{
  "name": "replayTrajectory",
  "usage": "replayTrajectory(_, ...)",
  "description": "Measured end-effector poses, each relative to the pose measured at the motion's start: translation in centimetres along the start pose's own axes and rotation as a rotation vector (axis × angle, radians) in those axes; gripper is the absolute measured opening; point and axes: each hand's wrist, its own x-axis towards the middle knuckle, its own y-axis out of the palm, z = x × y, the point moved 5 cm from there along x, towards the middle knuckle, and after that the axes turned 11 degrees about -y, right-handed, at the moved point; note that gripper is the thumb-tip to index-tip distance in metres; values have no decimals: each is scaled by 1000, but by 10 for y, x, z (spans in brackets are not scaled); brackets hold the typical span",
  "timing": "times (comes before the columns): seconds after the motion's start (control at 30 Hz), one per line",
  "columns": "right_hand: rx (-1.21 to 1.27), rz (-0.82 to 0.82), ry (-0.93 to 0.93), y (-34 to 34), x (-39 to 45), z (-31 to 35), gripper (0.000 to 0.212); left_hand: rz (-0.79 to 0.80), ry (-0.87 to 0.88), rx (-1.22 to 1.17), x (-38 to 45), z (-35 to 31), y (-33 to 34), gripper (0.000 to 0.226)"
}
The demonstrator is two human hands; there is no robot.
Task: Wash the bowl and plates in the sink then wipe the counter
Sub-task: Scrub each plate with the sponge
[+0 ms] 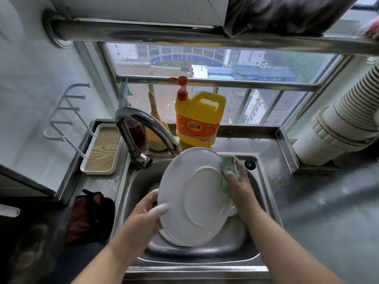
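A large white plate [194,193] is tilted on edge over the steel sink [264,193], its underside facing me. My left hand [149,210] grips its left rim, soapy thumb on the underside. My right hand [239,185] holds a green sponge cloth [228,167] against the plate's right rim. Beneath the tilted plate lies the edge of another white dish [170,237], and a further white rim [232,211] shows at the right. Whether a bowl is among them stays hidden.
The curved tap [141,128] arches over the sink's back left. A yellow dish-soap jug [198,117] with an orange pump stands behind the sink. A wood-patterned tray [102,148] sits at left, a dark red cloth [90,216] below it. Steel counter [320,201] extends right.
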Motion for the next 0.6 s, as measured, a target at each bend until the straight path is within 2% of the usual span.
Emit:
replayTrajectory(0.07, -155, 188, -138, 1, 6, 31, 42, 48, -70, 183, 5, -13, 4, 31)
replayTrajectory(0.13, -395, 298, -265, 8, 11, 52, 49, 5, -54, 255, 15, -28, 13, 22)
replayTrajectory(0.23, -664, 294, -377, 29, 4, 66, 57, -55, 26, 228, 27, -41, 27, 23)
replayTrajectory(0.3, -798, 266, -553, 51, -13, 71, 59, -51, 75, 170, 27, -39, 31, 24)
replayTrajectory(0.37, -848, 289, -663, 64, -21, 67, 60, -52, 106, 112, 23, -34, 32, 24)
replayTrajectory(0.4, -813, 280, -613, 62, -15, 63, 59, -64, 117, 93, 22, -31, 32, 24)
replayTrajectory(0.5, -554, 93, -274, 37, 9, 48, 55, -97, 140, 106, 22, -29, 30, 25)
replayTrajectory(0.53, -542, 81, -269, 39, 4, 50, 55, -99, 148, 118, 22, -30, 31, 25)
replayTrajectory(0.6, -661, 192, -428, 64, -20, 60, 57, -108, 172, 152, 22, -32, 32, 24)
